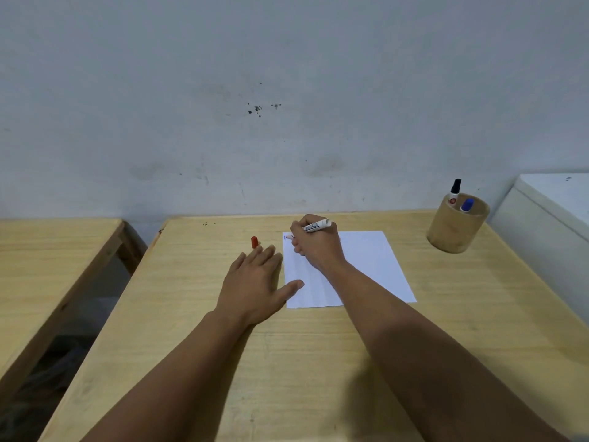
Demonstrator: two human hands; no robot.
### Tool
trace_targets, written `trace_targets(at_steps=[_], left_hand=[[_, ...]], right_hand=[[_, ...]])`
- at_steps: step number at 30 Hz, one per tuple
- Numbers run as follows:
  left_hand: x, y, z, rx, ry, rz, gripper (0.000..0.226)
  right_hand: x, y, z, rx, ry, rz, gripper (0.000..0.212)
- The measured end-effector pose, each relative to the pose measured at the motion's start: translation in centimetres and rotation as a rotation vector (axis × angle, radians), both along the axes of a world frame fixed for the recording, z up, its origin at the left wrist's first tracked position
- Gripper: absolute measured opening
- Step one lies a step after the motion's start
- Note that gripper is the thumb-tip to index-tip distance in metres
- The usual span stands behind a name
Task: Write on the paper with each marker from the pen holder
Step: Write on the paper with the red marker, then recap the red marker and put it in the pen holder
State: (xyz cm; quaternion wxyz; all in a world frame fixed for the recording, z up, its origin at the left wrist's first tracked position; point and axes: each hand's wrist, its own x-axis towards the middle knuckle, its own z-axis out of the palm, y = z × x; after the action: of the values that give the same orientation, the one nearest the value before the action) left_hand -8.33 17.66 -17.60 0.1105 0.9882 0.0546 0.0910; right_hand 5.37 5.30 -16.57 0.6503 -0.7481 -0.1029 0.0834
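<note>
Writing at the far-left corner of the paper (366, 260), my right hand (315, 247) grips the red marker (315, 226). My left hand (255, 279) rests flat and open beside the paper, its thumb on the left edge. The red cap (254, 242) stands left of the paper; the pen holder (455, 224) sits well to its right. Next, I judge, recapping.

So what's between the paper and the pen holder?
Nothing: in the head view only bare table separates the paper from the pen holder.

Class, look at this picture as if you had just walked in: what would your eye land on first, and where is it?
First the right hand, gripping a white marker with its tip at the far left corner of the white paper. Next the left hand, flat on the wooden table beside the paper, with a red cap standing just beyond its fingers. At far right, a round pen holder holds more markers.
</note>
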Motion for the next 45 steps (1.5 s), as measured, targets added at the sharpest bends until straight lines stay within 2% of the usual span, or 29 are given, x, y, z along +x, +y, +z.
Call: trace_targets(at_steps=[15,20,25,27,30,32,35,37,41,45], left_hand=[[0.0,0.0,-0.4,-0.055,-0.037,0.009,0.084],[0.1,0.2,-0.5,-0.054,-0.046,0.009,0.084],[0.0,-0.1,0.1,-0.039,-0.060,0.011,0.079],[0.0,-0.1,0.7,-0.082,-0.117,0.044,0.074],[0.7,-0.1,1.6,-0.149,-0.351,0.178,0.059],[1.5,0.5,2.0,-0.174,-0.387,0.270,0.046],[2.8,1.8,2.2,-0.210,-0.225,0.329,0.038],[3.2,2.6,1.9,-0.222,-0.171,0.322,0.033],[3.7,2.7,2.9,-0.445,-0.182,0.388,0.026],[4.5,0.4,7.1,-1.019,-0.265,0.362,0.020]], right_hand=[[0.4,0.4,-0.5,-0.094,-0.018,-0.021,0.027],[0.2,0.1,0.6,0.103,0.041,-0.034,0.030],[0.4,-1.4,3.6,0.211,-0.004,-0.114,0.028],[0.4,-2.3,5.0,0.269,0.070,-0.087,0.030],[0.6,-3.9,6.5,0.347,0.206,-0.102,0.047],[0.7,-4.8,6.7,0.323,0.202,-0.131,0.034],[0.3,-6.5,6.5,0.282,0.180,-0.105,0.008],[-0.1,-7.6,6.5,0.238,0.184,-0.070,0.006],[-0.9,-9.4,6.2,0.173,0.202,-0.018,0.005],[-1.8,-10.4,6.0,0.095,0.129,-0.012,0.016]])
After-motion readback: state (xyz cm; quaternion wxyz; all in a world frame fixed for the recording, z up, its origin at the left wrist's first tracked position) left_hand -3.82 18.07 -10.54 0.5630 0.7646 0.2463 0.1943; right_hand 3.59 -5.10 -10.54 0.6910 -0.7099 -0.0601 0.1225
